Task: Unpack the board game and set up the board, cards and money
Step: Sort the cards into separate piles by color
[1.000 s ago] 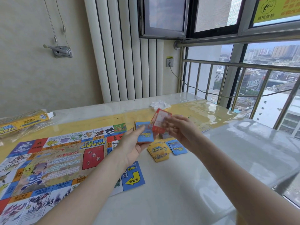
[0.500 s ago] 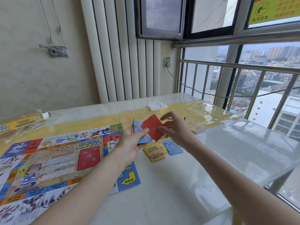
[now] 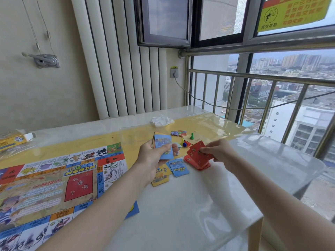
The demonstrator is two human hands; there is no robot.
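I hold the card stack (image 3: 163, 148) curled in my left hand (image 3: 154, 160), while my right hand (image 3: 220, 151) pinches one red card (image 3: 198, 153) directly above the red pile (image 3: 197, 163) on the table (image 3: 181, 205).

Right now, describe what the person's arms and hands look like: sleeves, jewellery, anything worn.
Both forearms are bare as far as the frame shows: no sleeves, watch or bracelet in view. The left hand and right hand wear no gloves, and no rings are visible. Nails cannot be made out clearly.
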